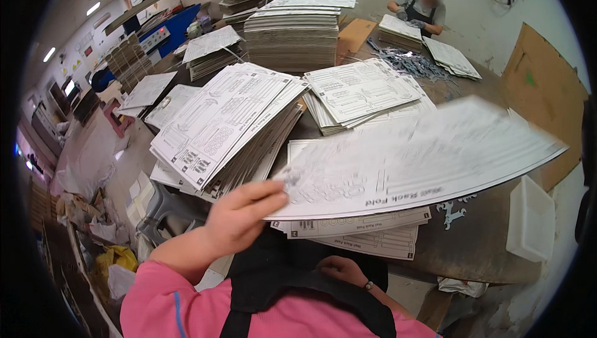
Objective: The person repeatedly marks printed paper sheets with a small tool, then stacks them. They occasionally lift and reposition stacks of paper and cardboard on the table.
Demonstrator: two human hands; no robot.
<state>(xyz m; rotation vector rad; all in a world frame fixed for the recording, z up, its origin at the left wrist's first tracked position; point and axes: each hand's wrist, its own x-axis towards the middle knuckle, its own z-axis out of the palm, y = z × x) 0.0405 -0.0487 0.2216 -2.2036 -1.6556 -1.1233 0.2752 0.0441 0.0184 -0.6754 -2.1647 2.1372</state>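
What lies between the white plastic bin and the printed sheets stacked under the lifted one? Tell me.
In the head view, mostly bare dark tabletop, with a small pale punched-out piece lying between the white plastic bin and the printed sheets.

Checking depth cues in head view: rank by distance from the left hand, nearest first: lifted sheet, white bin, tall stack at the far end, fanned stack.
1. Lifted sheet: in the left hand, pinched at its near corner.
2. Fanned stack: just beyond the hand, slightly left.
3. White bin: far right, at the table edge.
4. Tall stack: far end, centre.

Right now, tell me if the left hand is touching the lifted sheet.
Touching. The head view shows the left hand pinching the blurred sheet at its near corner.
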